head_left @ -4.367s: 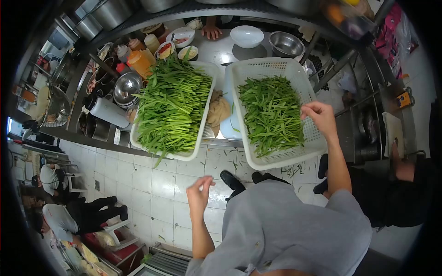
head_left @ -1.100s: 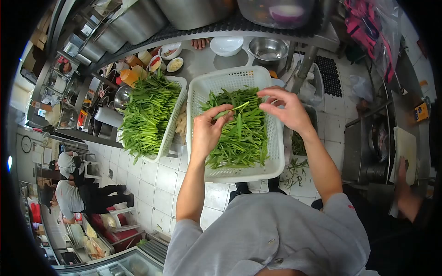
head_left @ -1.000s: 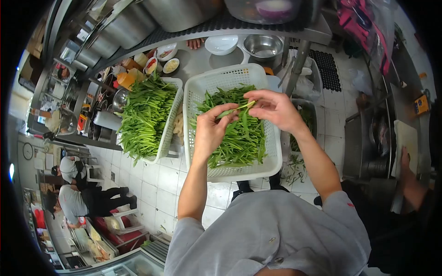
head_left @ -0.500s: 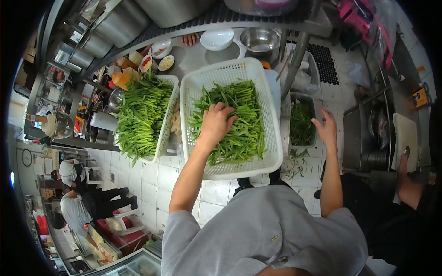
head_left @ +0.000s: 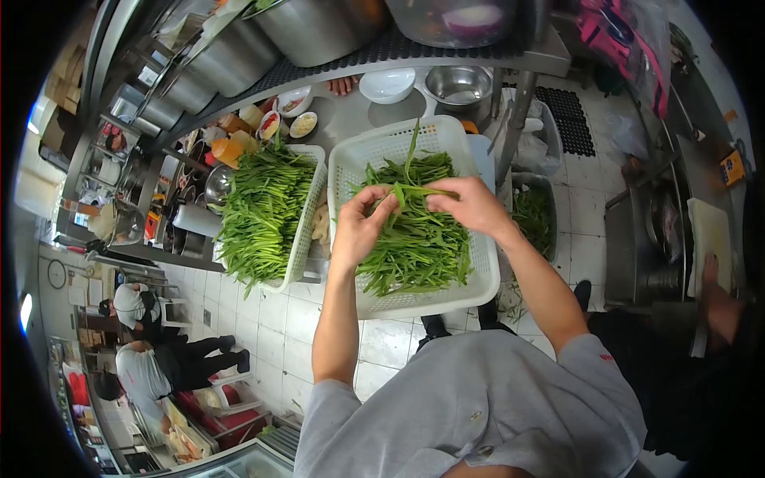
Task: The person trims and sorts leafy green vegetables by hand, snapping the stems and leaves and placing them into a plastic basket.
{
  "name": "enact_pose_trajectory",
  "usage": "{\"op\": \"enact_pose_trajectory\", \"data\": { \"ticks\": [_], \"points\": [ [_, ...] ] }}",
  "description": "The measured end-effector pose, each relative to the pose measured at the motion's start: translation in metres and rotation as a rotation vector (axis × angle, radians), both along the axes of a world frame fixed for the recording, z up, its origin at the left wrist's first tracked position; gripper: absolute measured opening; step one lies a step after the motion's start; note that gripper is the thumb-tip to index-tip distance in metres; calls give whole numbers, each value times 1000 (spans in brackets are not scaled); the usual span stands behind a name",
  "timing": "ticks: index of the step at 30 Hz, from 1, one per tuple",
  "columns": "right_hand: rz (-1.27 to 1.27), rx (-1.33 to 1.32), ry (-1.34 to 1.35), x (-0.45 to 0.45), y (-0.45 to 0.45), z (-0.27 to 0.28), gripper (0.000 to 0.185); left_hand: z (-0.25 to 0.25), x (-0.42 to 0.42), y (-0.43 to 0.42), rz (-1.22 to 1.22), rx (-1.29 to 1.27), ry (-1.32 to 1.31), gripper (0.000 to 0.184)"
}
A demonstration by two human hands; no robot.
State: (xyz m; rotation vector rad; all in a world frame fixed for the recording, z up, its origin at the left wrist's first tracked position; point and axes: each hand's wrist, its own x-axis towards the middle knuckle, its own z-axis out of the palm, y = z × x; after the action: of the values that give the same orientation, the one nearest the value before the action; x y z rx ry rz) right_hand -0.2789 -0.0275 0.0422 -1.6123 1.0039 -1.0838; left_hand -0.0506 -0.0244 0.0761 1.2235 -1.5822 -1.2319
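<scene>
Over the right white basket [head_left: 483,275], both of my hands hold one leafy green stalk [head_left: 413,189] between them. My left hand [head_left: 362,223] pinches it at the left, where a long leaf sticks up. The fingers of my right hand [head_left: 470,205] are closed on its right part. Beneath them, loose cut greens [head_left: 422,259] fill much of this basket. A second white basket [head_left: 301,239] to the left is heaped with long green stalks [head_left: 267,211] lying side by side.
Steel pots [head_left: 315,32] stand on a shelf [head_left: 351,68] above the counter. White bowls [head_left: 387,84], a metal bowl [head_left: 458,86] and sauce bottles [head_left: 227,150] are behind the baskets. A bin of greens [head_left: 532,215] is at right. A co-worker's hand [head_left: 711,275] rests on a board.
My left hand has lifted from the greens. My right hand has come back from above the floor at the right, beside the bin, to the stalk now held between both hands. The view has shifted slightly.
</scene>
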Motion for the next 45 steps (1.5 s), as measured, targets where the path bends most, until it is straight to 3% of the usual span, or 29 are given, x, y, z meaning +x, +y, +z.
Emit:
{"op": "enact_pose_trajectory", "data": {
  "ticks": [2, 7, 10, 14, 17, 24, 29, 30, 32, 33, 34, 36, 37, 40, 45],
  "points": [
    [-5, 140, -180, -4, -2, 3, 29, -1, 8, 0, -1, -17, 87, 27],
    [27, 116, -184, -40, 9, 37, 41, -26, 29, -3, 24, 65, 80, 29],
    [4, 50, 93, -51, 18, 34, 41, -22, 32, -7, 62, 107, 183, 29],
    [16, -309, 504, -52, 22, 39, 29, 3, 28, -9, 112, 78, 206, 27],
    [-74, 48, 174, -43, 31, 61, 21, 26, 16, -9, 58, 21, 234, 28],
    [-54, 91, -529, -15, 20, 50, 15, 47, -38, -2, -200, -21, 186, 18],
    [-115, 7, -422, -15, 26, 35, 20, 37, -52, -6, -287, 3, 146, 17],
    [-128, 38, -575, -19, 29, 36, 20, 34, -51, -6, -294, 20, 136, 17],
    [-156, 98, -879, -29, 36, 40, 20, 11, -45, -20, -255, -33, -39, 15],
    [-22, 128, -1050, -46, 39, 29, 20, -6, -41, -27, -235, -61, -126, 15],
    [128, 154, -1199, -59, 42, 23, 20, -28, -37, -30, -265, -229, -397, 15],
    [-234, 148, -695, -66, 52, 16, 19, -67, -30, -36, -311, -578, -938, 17],
    [-237, 162, -700, -68, 56, 8, 19, -69, -29, -31, -340, -481, -1037, 20],
    [-274, 164, -731, -73, 59, -12, 19, -54, -25, -33, -322, -521, -987, 18],
    [-300, 209, -808, -66, 61, -4, 18, -11, -16, -41, -171, -239, -507, 11]
  ]
}}
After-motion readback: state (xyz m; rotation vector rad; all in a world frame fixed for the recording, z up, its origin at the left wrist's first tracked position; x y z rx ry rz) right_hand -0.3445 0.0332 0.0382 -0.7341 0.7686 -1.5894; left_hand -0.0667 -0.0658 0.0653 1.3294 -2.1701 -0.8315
